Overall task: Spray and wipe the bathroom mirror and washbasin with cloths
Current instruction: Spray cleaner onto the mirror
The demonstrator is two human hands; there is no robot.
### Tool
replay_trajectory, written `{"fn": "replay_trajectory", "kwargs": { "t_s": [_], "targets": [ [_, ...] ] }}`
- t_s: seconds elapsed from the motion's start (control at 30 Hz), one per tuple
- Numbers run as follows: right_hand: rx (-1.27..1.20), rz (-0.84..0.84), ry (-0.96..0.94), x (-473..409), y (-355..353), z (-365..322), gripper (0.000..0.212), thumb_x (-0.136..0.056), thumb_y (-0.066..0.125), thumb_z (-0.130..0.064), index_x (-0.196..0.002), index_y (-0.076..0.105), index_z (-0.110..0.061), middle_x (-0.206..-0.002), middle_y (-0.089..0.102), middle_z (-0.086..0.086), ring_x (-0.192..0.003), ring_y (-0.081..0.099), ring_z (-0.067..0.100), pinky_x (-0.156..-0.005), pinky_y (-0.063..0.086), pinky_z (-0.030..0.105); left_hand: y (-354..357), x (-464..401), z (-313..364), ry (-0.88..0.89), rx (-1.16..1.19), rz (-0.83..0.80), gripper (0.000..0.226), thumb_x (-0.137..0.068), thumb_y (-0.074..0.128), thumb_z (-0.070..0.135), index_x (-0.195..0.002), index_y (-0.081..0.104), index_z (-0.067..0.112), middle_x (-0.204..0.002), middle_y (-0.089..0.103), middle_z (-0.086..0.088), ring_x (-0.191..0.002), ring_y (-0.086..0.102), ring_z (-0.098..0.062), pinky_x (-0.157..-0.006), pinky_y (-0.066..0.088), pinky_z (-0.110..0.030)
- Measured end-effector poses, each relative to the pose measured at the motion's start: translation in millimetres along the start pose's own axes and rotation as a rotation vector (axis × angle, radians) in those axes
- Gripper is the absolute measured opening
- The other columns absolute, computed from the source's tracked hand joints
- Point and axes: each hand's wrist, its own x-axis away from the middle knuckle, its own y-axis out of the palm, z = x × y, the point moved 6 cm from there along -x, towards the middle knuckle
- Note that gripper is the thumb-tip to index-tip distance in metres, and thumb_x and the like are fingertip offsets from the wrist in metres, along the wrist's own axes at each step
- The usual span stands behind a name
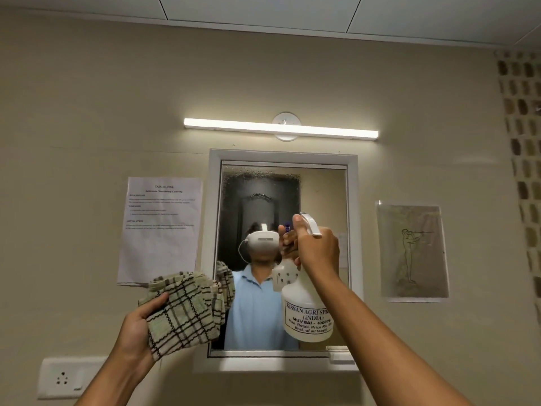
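Observation:
A white-framed mirror [319,194] hangs on the beige wall, with spray droplets across its upper part. My right hand [317,250] grips the neck and trigger of a white spray bottle [306,315] with a printed label, held up close in front of the mirror's right half. My left hand [137,326] holds a folded green-and-black checked cloth [184,309] at the mirror's lower left corner. The washbasin is out of view. The mirror reflects a person in a light blue shirt wearing a headset.
A lit tube light [281,128] is mounted above the mirror. A printed sheet [161,230] is taped to the left, a drawing [412,252] to the right. A white wall socket [66,378] sits low on the left. Patterned tiles [524,159] run down the right edge.

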Motion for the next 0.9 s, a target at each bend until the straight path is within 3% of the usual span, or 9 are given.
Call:
{"fn": "replay_trajectory", "kwargs": {
  "t_s": [0.17,0.33,0.43,0.57,0.73,0.83,0.9],
  "targets": [
    [0.014,0.058,0.027,0.6,-30.6,12.5,0.049,-0.097,0.051,-0.052,-0.060,0.061,-0.022,-0.056,0.064,0.000,-0.059,0.066,0.022,-0.062,0.056,0.034,29.7,-10.7,-13.6,-0.040,0.001,-0.035,0.049,-0.099,0.039,0.019,-0.076,0.081,0.006,-0.090,0.076,-0.019,-0.075,0.075,-0.031,-0.058,0.062,-0.044],
    [-0.037,0.135,0.070,-2.5,-60.6,24.7,0.043,-0.097,0.054,-0.050,-0.063,0.061,-0.023,-0.059,0.063,-0.004,-0.057,0.064,0.019,-0.066,0.058,0.038,56.1,-18.2,-25.9,-0.046,0.018,-0.082,0.036,-0.095,0.044,0.018,-0.094,0.076,0.003,-0.095,0.075,-0.020,-0.080,0.075,-0.032,-0.062,0.062,-0.044],
    [-0.031,0.173,0.091,-4.5,-78.4,37.6,0.045,-0.096,0.055,-0.050,-0.061,0.063,-0.022,-0.060,0.066,-0.003,-0.058,0.066,0.021,-0.067,0.060,0.041,67.6,-19.1,-33.1,-0.044,0.035,-0.114,0.032,-0.083,0.052,0.021,-0.086,0.080,0.005,-0.096,0.075,-0.020,-0.081,0.075,-0.033,-0.064,0.062,-0.047],
    [-0.010,0.183,0.134,-1.7,-89.2,55.1,0.042,-0.096,0.056,-0.050,-0.065,0.063,-0.023,-0.066,0.068,0.001,-0.062,0.068,0.023,-0.068,0.061,0.042,76.5,-19.1,-46.4,-0.060,0.033,-0.139,0.047,-0.099,0.040,0.018,-0.077,0.081,0.008,-0.090,0.076,-0.018,-0.075,0.075,-0.031,-0.058,0.062,-0.044],
    [-0.031,0.202,0.185,3.2,-89.3,69.4,0.044,-0.094,0.054,-0.056,-0.069,0.065,-0.021,-0.068,0.069,0.002,-0.063,0.069,0.024,-0.066,0.061,0.040,76.9,-18.3,-48.8,-0.049,0.023,-0.122,0.049,-0.099,0.039,0.017,-0.076,0.081,0.008,-0.089,0.076,-0.017,-0.074,0.075,-0.030,-0.058,0.062,-0.044],
    [-0.074,0.211,0.172,7.9,-80.0,67.6,0.047,-0.096,0.055,-0.050,-0.059,0.063,-0.022,-0.054,0.063,-0.006,-0.056,0.064,0.019,-0.066,0.059,0.039,72.3,-19.0,-44.4,-0.046,0.012,-0.104,0.045,-0.099,0.039,0.018,-0.084,0.080,0.006,-0.092,0.076,-0.018,-0.077,0.075,-0.031,-0.061,0.062,-0.045],
    [-0.064,0.183,0.153,12.8,-68.1,62.5,0.047,-0.097,0.054,-0.050,-0.059,0.061,-0.023,-0.055,0.062,-0.006,-0.059,0.066,0.022,-0.065,0.059,0.039,64.6,-17.4,-39.5,-0.033,0.003,-0.075,0.038,-0.099,0.040,0.018,-0.096,0.075,0.004,-0.094,0.075,-0.018,-0.078,0.075,-0.031,-0.061,0.062,-0.045]
  ]
}}
